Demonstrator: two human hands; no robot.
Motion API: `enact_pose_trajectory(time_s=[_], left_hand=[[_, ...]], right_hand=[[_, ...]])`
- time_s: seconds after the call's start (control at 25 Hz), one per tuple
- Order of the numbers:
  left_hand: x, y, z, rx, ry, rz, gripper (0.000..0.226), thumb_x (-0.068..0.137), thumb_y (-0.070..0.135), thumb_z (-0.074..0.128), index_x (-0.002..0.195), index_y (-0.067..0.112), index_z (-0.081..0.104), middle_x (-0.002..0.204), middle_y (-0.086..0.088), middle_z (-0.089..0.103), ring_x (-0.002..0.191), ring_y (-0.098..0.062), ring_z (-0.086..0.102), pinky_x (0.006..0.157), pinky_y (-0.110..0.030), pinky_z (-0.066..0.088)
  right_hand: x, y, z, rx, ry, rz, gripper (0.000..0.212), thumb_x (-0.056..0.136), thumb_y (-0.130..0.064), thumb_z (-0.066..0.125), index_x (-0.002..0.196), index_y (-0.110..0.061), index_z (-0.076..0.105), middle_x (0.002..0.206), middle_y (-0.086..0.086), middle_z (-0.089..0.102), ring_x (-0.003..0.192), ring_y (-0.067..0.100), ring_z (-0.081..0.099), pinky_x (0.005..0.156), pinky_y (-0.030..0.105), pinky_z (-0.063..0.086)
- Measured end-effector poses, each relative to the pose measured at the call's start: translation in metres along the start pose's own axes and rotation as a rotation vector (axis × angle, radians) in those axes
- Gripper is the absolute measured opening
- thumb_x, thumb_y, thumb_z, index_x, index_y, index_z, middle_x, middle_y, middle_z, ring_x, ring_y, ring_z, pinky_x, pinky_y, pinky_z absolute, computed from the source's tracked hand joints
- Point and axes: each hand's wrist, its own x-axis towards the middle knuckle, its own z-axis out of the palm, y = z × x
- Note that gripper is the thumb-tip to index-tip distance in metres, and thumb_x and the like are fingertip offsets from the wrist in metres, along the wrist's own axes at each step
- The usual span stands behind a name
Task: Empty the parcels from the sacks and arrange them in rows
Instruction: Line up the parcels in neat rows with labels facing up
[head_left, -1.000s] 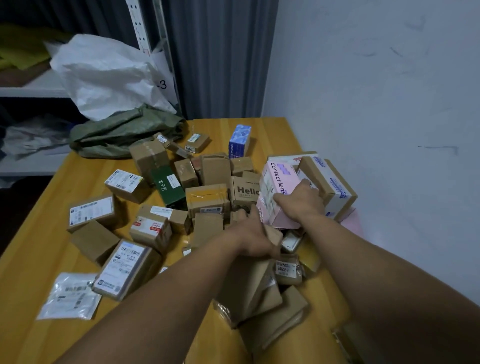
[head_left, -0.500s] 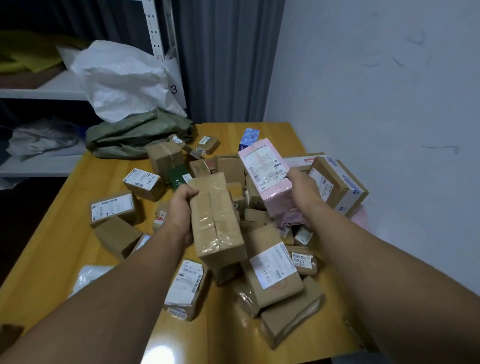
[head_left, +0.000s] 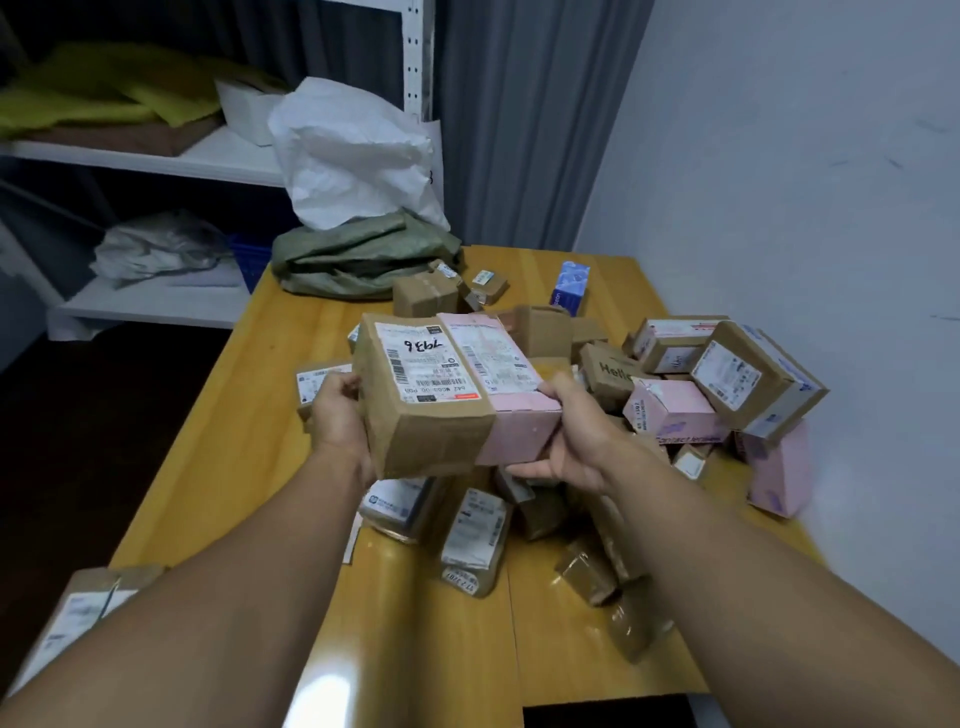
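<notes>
Above the yellow table (head_left: 249, 452) I hold two parcels side by side. My left hand (head_left: 340, 415) grips a brown cardboard parcel (head_left: 426, 400) with a white label marked 7936. My right hand (head_left: 574, 431) grips a pink parcel (head_left: 511, 395) pressed against the brown one. Below and to the right lies a loose heap of several parcels (head_left: 675, 410), brown and pink. A green sack (head_left: 363, 257) lies crumpled at the table's far left, with a white sack (head_left: 353, 156) leaning behind it.
A white shelf unit (head_left: 156, 161) stands left of the table. A grey wall (head_left: 805, 182) runs along the right edge. A blue box (head_left: 570, 286) stands at the back. One labelled parcel (head_left: 78, 618) lies at the near left corner.
Both hands have brought their parcels together, labels up, and raised them over the heap. The camera has swung to the right and down.
</notes>
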Motion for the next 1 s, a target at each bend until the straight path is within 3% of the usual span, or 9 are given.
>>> enact_pose_trajectory(time_s=[0.12, 0.24, 0.4, 0.48, 0.6, 0.68, 0.8, 1.0], left_hand=[[0.001, 0.011, -0.034, 0.164, 0.048, 0.086, 0.022, 0.099, 0.027, 0.051, 0.114, 0.017, 0.063, 0.109, -0.017, 0.073, 0.092, -0.034, 0.073, 0.081, -0.052, 0.06], [0.0, 0.026, -0.072, 0.306, 0.136, 0.159, 0.006, 0.1, 0.018, 0.053, 0.098, 0.017, 0.059, 0.113, -0.022, 0.07, 0.092, -0.034, 0.071, 0.083, -0.052, 0.056], [-0.013, 0.041, -0.104, 0.186, 0.023, -0.023, 0.037, 0.099, 0.047, 0.051, 0.106, 0.014, 0.068, 0.101, -0.016, 0.076, 0.095, -0.036, 0.072, 0.084, -0.049, 0.057], [-0.016, 0.047, -0.12, 0.198, -0.012, -0.073, 0.04, 0.098, 0.043, 0.055, 0.121, 0.012, 0.067, 0.11, -0.016, 0.074, 0.101, -0.036, 0.071, 0.092, -0.05, 0.054], [-0.021, 0.051, -0.136, 0.269, -0.003, -0.073, 0.034, 0.097, 0.034, 0.057, 0.117, 0.009, 0.067, 0.107, -0.017, 0.074, 0.096, -0.035, 0.073, 0.085, -0.045, 0.057], [-0.024, 0.05, -0.146, 0.305, 0.001, -0.064, 0.032, 0.096, 0.028, 0.059, 0.12, 0.008, 0.064, 0.107, -0.017, 0.075, 0.095, -0.035, 0.073, 0.081, -0.044, 0.058], [-0.027, 0.044, -0.165, 0.351, 0.073, -0.038, 0.039, 0.092, 0.023, 0.064, 0.127, 0.008, 0.055, 0.108, -0.017, 0.074, 0.098, -0.037, 0.072, 0.09, -0.053, 0.056], [-0.038, 0.041, -0.19, 0.368, 0.217, -0.059, 0.031, 0.087, 0.019, 0.067, 0.114, 0.004, 0.067, 0.099, -0.018, 0.076, 0.09, -0.037, 0.074, 0.089, -0.053, 0.057]], right_hand=[[-0.001, 0.016, 0.026, -0.001, -0.038, 0.003, 0.038, 0.095, -0.034, 0.043, 0.127, -0.024, 0.061, 0.114, 0.008, 0.075, 0.11, 0.033, 0.068, 0.089, 0.059, 0.056], [0.002, 0.033, 0.054, -0.049, -0.063, 0.001, 0.038, 0.095, -0.031, 0.044, 0.129, -0.026, 0.061, 0.119, 0.008, 0.073, 0.109, 0.033, 0.069, 0.086, 0.058, 0.058], [0.006, 0.056, 0.092, -0.095, -0.115, 0.062, 0.037, 0.097, -0.03, 0.049, 0.133, -0.028, 0.057, 0.125, 0.008, 0.069, 0.112, 0.033, 0.067, 0.086, 0.059, 0.057], [0.007, 0.062, 0.106, -0.166, -0.141, 0.091, 0.034, 0.097, -0.038, 0.056, 0.13, -0.03, 0.059, 0.121, 0.005, 0.072, 0.11, 0.031, 0.068, 0.086, 0.058, 0.058], [0.011, 0.071, 0.122, -0.316, -0.171, 0.126, 0.041, 0.09, -0.054, 0.066, 0.124, -0.03, 0.064, 0.11, 0.001, 0.076, 0.106, 0.026, 0.071, 0.082, 0.052, 0.061], [0.016, 0.076, 0.128, -0.354, -0.171, 0.133, 0.045, 0.087, -0.055, 0.07, 0.123, -0.029, 0.065, 0.106, 0.0, 0.077, 0.103, 0.025, 0.072, 0.079, 0.05, 0.062], [0.02, 0.08, 0.135, -0.375, -0.222, 0.15, 0.044, 0.086, -0.051, 0.072, 0.122, -0.027, 0.065, 0.104, 0.001, 0.078, 0.101, 0.024, 0.073, 0.082, 0.051, 0.061], [0.027, 0.101, 0.145, -0.486, -0.227, 0.179, 0.049, 0.079, -0.054, 0.079, 0.117, -0.024, 0.068, 0.1, 0.0, 0.078, 0.097, 0.022, 0.074, 0.08, 0.048, 0.062]])
